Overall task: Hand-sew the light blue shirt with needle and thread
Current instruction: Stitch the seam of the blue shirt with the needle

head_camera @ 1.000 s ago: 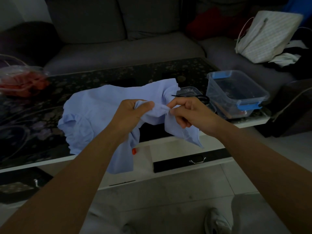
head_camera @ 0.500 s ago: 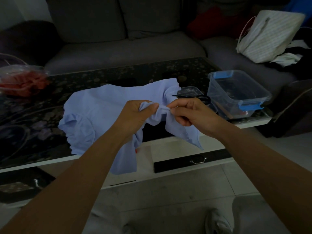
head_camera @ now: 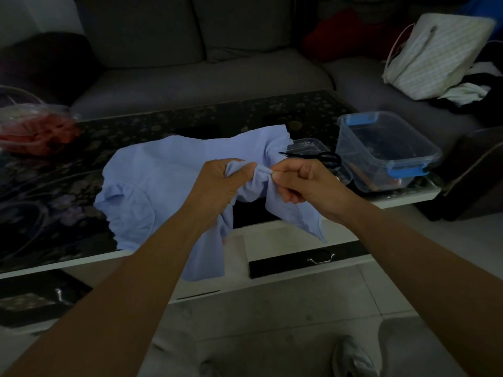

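The room is dim and underexposed, with a cool grey cast; the brightest patches are the pale floor [head_camera: 285,317] and the white bag [head_camera: 432,58] at the upper right, while the sofa [head_camera: 190,50] sinks into near-black. Shadows are soft, with no glare. The wide lens bends the surface [head_camera: 49,268] edge and stretches the forearms; focus stays fairly even, slightly grainy.

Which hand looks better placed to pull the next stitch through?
Right, probably. The right hand pinches a small fold of the light blue cotton shirt at its fingertips, while the left hand grips bunched fabric, steadying it. No needle or thread is discernible.
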Demonstrator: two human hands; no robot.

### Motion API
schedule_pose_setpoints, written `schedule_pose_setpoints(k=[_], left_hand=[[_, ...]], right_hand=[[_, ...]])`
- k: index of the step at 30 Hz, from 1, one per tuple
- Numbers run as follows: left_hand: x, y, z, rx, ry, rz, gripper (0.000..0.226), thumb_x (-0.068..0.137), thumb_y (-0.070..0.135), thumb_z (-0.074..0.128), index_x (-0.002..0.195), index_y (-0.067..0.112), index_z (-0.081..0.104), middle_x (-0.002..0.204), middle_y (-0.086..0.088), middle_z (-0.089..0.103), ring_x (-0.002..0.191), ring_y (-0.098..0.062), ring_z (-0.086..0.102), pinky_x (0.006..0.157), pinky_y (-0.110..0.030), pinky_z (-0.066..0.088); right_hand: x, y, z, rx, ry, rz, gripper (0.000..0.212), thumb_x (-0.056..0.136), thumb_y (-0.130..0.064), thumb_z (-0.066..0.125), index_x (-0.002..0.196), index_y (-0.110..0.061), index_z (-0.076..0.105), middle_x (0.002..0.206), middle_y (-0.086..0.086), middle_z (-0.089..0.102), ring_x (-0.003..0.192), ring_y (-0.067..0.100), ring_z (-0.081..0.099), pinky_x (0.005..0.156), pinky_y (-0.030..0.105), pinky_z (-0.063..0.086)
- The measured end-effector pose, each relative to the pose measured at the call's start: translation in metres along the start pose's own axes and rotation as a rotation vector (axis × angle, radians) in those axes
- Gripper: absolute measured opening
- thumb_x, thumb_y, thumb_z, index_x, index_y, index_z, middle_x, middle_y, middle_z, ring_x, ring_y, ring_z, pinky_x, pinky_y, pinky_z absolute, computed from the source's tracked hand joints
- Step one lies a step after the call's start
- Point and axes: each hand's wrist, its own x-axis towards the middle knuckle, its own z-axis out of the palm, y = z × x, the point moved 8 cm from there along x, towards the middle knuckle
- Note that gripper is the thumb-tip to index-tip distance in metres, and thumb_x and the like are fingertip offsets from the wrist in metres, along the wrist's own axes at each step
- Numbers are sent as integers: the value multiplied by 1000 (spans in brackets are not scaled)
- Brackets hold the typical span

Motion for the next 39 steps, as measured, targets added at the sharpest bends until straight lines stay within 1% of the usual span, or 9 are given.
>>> schedule_pose_setpoints(k=[6,12,16,20,22,26,32,36,39], left_hand=[[2,-4,-4,-51,-13,-47,18,94,27,57,86,11,63,77,1,64,67,-5,61,61,-14,51],[6,-19,1,-149,-129,-233,25,98,22,45,87,3,57,38,10,46,32,-1,40,37,-7,31],[6,-14,1,-92,-90,-147,22,96,20,51,97,3,64,45,11,53,38,-1,44,42,-9,34],[9,-23,-2,-96,-75,-235,29,95,26,54,83,1,64,53,-5,49,45,-10,40,45,-16,31],[9,-26,-2,-161,-105,-292,31,94,28,53,74,6,59,44,0,42,38,-7,33,39,-15,27],[6,-22,8,-96,-124,-222,29,94,26,56,90,-2,62,62,-12,50,49,-16,40,52,-22,34],[7,-15,2,-192,-78,-217,29,91,26,57,67,13,67,50,-4,46,39,-6,35,39,-14,28],[8,-18,8,-94,-6,-218,20,91,24,59,84,5,63,75,-12,52,54,-13,44,49,-16,35],[10,-12,9,-143,-11,-157,21,91,21,61,74,8,63,61,-7,55,43,-6,45,43,-12,36]], right_hand=[[2,-1,-2,39,6,3,24,98,-7,50,79,-17,62,55,-2,55,50,7,44,52,16,37],[5,1,-3,62,6,5,24,97,-8,51,78,-18,63,56,-2,55,53,10,44,55,21,37],[7,-1,1,48,-34,-7,21,97,-7,50,80,-13,61,55,-4,57,52,8,45,53,16,38],[8,-4,1,34,-32,-21,18,96,-9,53,79,-10,60,55,-3,58,50,7,45,50,15,39],[8,-5,-3,51,7,-27,16,94,-10,57,79,-9,61,56,0,59,48,8,45,48,15,38],[9,-3,-1,60,17,-37,14,92,-10,60,78,-10,58,54,1,60,44,8,45,45,15,38],[8,-6,-1,39,-39,-28,15,100,-9,47,90,-13,57,63,1,64,50,11,48,49,18,37],[7,-4,3,21,-67,-16,14,101,-6,42,93,-9,53,66,2,66,53,13,51,50,20,38],[9,-5,0,13,-48,-40,13,100,-7,44,91,-8,54,65,0,66,54,10,52,51,20,39]])
